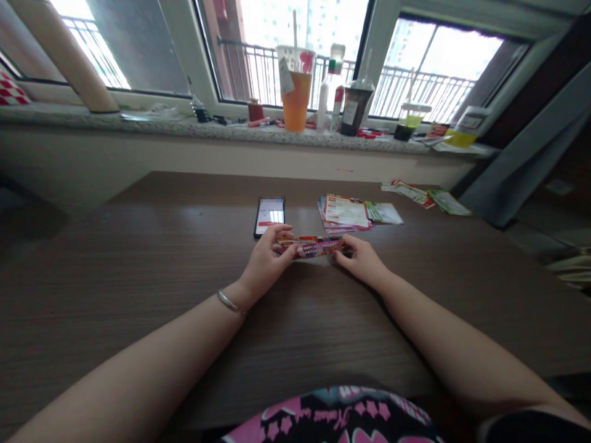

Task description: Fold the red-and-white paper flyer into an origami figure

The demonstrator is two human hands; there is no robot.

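Note:
Between my two hands is a colourful printed leaflet (316,247), folded or bent into a narrow strip just above the table. My left hand (271,255) grips its left end, thumb in front and fingers behind. At the right end, my right hand (361,257) pinches it between thumb and fingers. Just beyond my left hand lies a phone (270,216) with its screen lit. A stack of printed leaflets (346,211) rests on the table beyond my right hand.
More strips of printed paper (413,194) lie at the table's far right corner. Along the windowsill (231,129) stand a tall cup of orange drink (295,98), a dark drink cup (355,107), bottles and small items. A grey curtain (526,147) hangs at the right.

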